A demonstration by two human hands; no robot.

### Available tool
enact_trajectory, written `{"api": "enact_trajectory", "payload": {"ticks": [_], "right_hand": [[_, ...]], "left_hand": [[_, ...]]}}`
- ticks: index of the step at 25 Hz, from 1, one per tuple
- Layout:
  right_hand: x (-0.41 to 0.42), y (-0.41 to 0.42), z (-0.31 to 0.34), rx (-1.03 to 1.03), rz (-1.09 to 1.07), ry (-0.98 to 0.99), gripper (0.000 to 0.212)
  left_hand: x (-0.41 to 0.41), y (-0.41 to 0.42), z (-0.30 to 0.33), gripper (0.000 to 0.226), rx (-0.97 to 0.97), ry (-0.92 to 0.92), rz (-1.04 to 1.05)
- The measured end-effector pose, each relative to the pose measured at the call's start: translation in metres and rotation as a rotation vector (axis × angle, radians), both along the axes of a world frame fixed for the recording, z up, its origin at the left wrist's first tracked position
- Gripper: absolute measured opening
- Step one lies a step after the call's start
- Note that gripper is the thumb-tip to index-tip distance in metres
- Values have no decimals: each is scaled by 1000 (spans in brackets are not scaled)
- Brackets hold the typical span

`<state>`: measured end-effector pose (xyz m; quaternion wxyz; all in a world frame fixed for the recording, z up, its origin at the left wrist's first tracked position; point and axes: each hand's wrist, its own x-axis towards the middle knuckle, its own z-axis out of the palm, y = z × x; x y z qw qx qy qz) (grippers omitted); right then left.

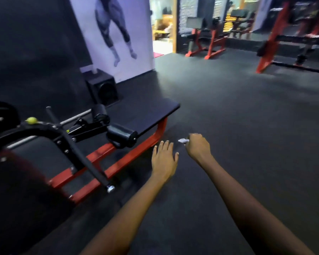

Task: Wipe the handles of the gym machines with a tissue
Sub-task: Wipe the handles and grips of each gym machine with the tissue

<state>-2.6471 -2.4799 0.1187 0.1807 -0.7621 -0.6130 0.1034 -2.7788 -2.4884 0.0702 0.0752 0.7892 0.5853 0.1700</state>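
Note:
My right hand [198, 147] is curled into a fist around a small white tissue [182, 140]; a bit of it pokes out on the left of the fist. My left hand [164, 160] is stretched forward with straight fingers and holds nothing. Both hands hang over the dark floor, to the right of a red and black gym machine [118, 162]. The machine's long black handle bar [77, 150] with a chrome end cap runs diagonally at lower left, apart from both hands. A black roller pad [122, 137] sits just left of my left hand.
A black footplate [145, 115] tops the machine's red frame. A black speaker box [103, 87] stands by the wall poster. More red-framed benches [210, 41] and a rack [276, 41] stand at the far side. Dark rubber floor [238, 111] stretches between them.

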Motion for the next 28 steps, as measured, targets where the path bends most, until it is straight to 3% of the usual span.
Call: {"api": "enact_trajectory", "payload": {"ticks": [7,13,21,28], "right_hand": [[-51,145,-31,-55,359,-15,19],[-128,236,-54,-81,673,-55,24],[-233,287,-124,-287,1170,-5,13],[-274,290,-194,-350,1668,47,16]], "left_hand": [[-30,90,-33,48,8,10,350],[-86,148,-65,56,-203,-107,588],[-131,125,-136,57,-275,-91,1046],[-102,102,-195,64,-290,-118,1558]]}}
